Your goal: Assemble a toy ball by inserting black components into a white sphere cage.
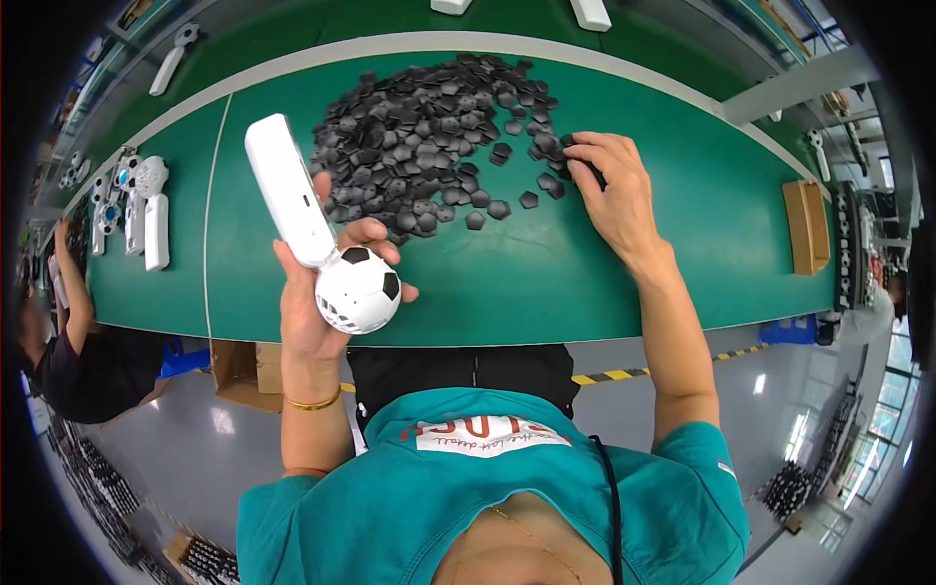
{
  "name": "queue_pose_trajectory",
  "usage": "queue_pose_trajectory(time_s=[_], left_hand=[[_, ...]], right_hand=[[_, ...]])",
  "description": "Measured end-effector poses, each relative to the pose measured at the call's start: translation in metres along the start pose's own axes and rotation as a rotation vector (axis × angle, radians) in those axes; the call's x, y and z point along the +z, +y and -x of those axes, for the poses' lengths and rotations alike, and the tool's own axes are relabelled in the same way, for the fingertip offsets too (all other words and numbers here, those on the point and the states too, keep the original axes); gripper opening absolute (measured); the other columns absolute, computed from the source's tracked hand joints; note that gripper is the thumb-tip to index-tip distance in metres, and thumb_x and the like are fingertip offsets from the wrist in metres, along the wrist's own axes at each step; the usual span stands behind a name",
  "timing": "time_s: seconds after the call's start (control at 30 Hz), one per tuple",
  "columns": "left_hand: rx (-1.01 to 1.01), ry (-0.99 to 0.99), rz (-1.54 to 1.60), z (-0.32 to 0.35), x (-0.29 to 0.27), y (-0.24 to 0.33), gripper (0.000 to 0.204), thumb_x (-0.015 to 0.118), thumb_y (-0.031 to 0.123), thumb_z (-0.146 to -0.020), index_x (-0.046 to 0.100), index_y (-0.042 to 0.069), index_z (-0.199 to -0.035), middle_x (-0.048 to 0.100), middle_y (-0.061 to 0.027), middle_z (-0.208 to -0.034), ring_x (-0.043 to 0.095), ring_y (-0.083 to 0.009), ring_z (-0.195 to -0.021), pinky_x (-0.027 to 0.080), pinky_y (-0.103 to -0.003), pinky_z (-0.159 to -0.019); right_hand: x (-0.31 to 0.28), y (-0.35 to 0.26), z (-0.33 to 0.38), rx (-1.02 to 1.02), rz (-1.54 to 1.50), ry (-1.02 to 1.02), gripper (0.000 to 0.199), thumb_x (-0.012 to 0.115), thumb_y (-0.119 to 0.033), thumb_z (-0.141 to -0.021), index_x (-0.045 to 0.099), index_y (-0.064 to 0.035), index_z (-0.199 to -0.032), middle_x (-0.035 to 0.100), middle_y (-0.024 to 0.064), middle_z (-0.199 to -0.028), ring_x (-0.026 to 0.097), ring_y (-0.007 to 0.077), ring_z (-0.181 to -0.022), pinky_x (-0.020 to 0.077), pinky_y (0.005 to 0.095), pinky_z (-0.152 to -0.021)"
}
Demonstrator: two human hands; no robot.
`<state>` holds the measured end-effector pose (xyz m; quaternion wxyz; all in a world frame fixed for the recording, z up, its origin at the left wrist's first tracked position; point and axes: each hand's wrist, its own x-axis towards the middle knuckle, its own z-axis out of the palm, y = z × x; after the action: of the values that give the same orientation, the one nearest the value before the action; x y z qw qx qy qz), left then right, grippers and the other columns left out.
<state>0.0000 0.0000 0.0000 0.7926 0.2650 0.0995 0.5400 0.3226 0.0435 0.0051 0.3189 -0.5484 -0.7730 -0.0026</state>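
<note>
Across the span before the person: one green counter (507, 283), a pale line crossing its left part. On it, centre to far side: one broad heap of black pieces (419, 146), many five-sided, spread loosely at its right edge. Far left: one cluster of white devices (156, 234), handles toward the person. Far right: one open brown cardboard box (806, 229). Above the counter, left of centre: one white device (288, 190), long handle pointing away, football-patterned ball end nearest the person; held in the left hand (308, 317), fingers curled around the ball and neck. At the heap's right edge: right hand (620, 195), fingers bent, tips at the black pieces; whether they pinch one, cannot tell.
</note>
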Motion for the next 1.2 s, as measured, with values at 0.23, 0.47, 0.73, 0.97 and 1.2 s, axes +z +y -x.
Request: queue_pose_trajectory(time_s=[0.23,0.47,0.73,0.97,1.2], left_hand=[[0.042,-0.003,-0.11,-0.008,0.004,-0.007,0.07,0.029,0.056,-0.096,0.007,0.017,-0.15,0.058,-0.0194,-0.103,0.061,-0.0279,-0.094,0.057,-0.049,-0.066],[0.084,0.059,-0.377,-0.007,0.009,-0.011,0.07,0.028,0.056,-0.096,0.007,0.015,-0.149,0.059,-0.0167,-0.104,0.06,-0.027,-0.093,0.058,-0.047,-0.066],[0.076,0.195,-0.232,-0.018,0.021,-0.013,0.059,0.024,0.051,-0.099,0.023,0.008,-0.14,0.058,-0.0181,-0.107,0.062,-0.0264,-0.092,0.058,-0.043,-0.07],[0.125,0.257,-0.306,-0.024,0.013,-0.02,0.049,0.024,0.044,-0.102,0.037,0.004,-0.126,0.059,-0.0166,-0.105,0.064,-0.0226,-0.09,0.058,-0.036,-0.072],[0.176,0.277,-0.473,-0.022,0.028,-0.028,0.045,0.032,0.042,-0.101,0.04,0.004,-0.124,0.061,-0.0132,-0.101,0.063,-0.0164,-0.087,0.055,-0.029,-0.073]], right_hand=[[0.004,-0.012,-0.013,0.089,-0.077,0.031,0.016,0.067,-0.009,-0.08,0.068,-0.0041,-0.095,0.066,0.0103,-0.095,0.059,0.0261,-0.093,0.0484,0.0356,-0.08],[0.04,-0.012,-0.046,0.018,0.009,0.013,0.013,0.069,-0.011,-0.079,0.067,-0.004,-0.089,0.064,0.0086,-0.085,0.057,0.0267,-0.084,0.0477,0.0362,-0.073],[0.04,-0.024,-0.053,0.115,-0.044,-0.105,0.012,0.069,-0.012,-0.08,0.063,-0.0036,-0.086,0.062,0.0069,-0.078,0.057,0.0217,-0.076,0.0473,0.0338,-0.068],[0.003,-0.114,-0.016,0.177,-0.917,-0.294,0.012,0.069,-0.009,-0.084,0.059,-0.0027,-0.089,0.058,0.0006,-0.079,0.055,0.0064,-0.073,0.0465,0.022,-0.066],[0.004,-0.135,-0.006,0.17,-0.903,-0.347,0.013,0.07,-0.007,-0.083,0.06,-0.0018,-0.089,0.059,0.0023,-0.084,0.057,0.0082,-0.074,0.0476,0.0227,-0.067]])
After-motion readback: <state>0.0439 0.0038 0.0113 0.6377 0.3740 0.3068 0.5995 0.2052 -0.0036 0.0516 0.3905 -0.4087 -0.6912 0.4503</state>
